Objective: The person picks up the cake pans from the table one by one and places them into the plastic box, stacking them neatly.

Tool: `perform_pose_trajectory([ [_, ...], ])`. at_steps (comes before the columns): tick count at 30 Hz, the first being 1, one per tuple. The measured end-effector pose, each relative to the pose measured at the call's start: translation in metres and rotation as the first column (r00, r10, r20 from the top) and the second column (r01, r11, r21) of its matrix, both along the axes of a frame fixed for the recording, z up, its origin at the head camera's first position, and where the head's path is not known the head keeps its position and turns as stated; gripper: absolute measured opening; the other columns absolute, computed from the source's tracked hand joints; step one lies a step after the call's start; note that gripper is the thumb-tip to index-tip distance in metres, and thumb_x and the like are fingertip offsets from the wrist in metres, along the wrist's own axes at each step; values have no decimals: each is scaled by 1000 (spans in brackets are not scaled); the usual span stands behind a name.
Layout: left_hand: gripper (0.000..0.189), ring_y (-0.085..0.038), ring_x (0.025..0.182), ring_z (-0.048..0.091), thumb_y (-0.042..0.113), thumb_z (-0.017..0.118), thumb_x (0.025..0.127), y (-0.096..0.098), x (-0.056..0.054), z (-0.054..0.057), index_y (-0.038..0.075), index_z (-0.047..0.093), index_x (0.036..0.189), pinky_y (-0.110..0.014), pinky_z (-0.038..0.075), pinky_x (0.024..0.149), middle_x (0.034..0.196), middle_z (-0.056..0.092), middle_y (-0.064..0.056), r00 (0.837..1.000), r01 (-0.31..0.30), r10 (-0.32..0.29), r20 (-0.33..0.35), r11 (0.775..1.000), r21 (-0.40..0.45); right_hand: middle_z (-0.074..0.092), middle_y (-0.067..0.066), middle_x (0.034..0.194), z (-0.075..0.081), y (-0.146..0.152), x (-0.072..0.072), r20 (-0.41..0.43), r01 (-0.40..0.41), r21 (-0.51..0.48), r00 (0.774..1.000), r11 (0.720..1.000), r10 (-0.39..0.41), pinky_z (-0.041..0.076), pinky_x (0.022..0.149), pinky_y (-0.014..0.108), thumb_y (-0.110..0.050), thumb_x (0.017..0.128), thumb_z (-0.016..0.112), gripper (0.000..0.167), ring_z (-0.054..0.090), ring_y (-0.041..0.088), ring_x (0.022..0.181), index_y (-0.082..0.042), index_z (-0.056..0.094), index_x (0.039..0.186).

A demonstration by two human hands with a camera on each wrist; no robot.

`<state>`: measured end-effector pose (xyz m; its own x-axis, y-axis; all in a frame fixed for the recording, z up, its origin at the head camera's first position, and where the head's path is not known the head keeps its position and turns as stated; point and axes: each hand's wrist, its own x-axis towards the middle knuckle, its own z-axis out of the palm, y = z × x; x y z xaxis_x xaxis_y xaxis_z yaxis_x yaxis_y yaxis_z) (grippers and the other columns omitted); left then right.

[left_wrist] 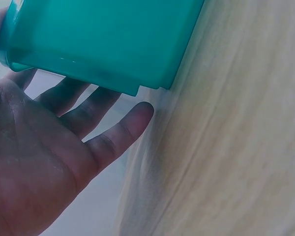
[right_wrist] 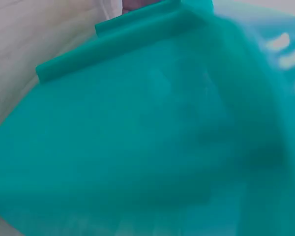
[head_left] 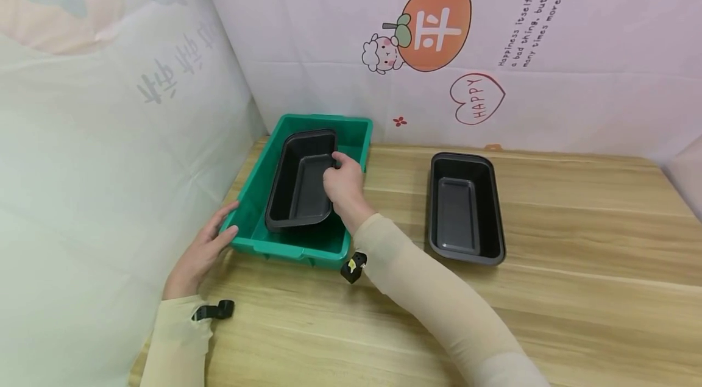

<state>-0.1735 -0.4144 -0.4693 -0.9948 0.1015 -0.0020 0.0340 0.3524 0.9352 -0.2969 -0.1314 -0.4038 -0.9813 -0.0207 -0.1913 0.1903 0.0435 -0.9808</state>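
Note:
A black loaf pan (head_left: 312, 192) lies tilted inside a green plastic bin (head_left: 276, 248), its far right corner raised. My right hand (head_left: 344, 184) pinches the pan's right rim between thumb and fingers. At the bin's near left corner, my left hand (head_left: 203, 253) holds the edge, thumb at the rim and fingers along the outer side. The left wrist view shows that hand (left_wrist: 44, 147) with its fingers spread behind the bin's wall (left_wrist: 98, 44). Only the bin (right_wrist: 137, 128) fills most of the right wrist view; the right hand and pan cannot be made out there.
A second black loaf pan (head_left: 457, 216) stands on the wooden table (head_left: 576, 241) to the right of the bin. White printed cloth (head_left: 329, 21) hangs behind the table, and more cloth (head_left: 109, 180) closes off the left side.

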Motion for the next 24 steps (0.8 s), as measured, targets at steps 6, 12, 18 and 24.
perform_pose_trajectory([
  [6,57,-36,147,-4,25,47,106,-1,1,-1,21,22,158,-66,7,110,163,5,-10,1000,4,-4,20,1000,-11,39,7,152,-8,-4,1,32,-23,23,999,999,23,43,77,33,3,94,42,56,46,22,125,-14,46,148],
  [12,57,-37,147,0,25,47,106,-1,-1,-1,21,23,157,-66,9,110,163,9,-11,1000,-2,3,16,1000,-23,43,7,148,-10,-1,2,-22,-38,-4,999,999,38,42,74,34,1,94,47,51,48,21,120,-15,53,142],
  [18,57,-37,147,0,24,47,106,-1,-2,0,21,23,157,-66,8,110,163,9,-10,1000,9,-9,10,1000,-22,49,2,141,-7,2,5,-51,-59,-36,997,998,57,45,81,32,-3,93,54,45,51,20,110,-17,58,136],
  [24,57,-36,147,-3,24,47,106,-1,1,1,21,22,158,-66,6,110,163,7,-9,1000,3,-2,16,1000,-24,54,3,134,-5,5,8,-78,-83,-106,994,991,75,50,84,38,-1,90,56,41,57,25,97,-13,62,129],
])
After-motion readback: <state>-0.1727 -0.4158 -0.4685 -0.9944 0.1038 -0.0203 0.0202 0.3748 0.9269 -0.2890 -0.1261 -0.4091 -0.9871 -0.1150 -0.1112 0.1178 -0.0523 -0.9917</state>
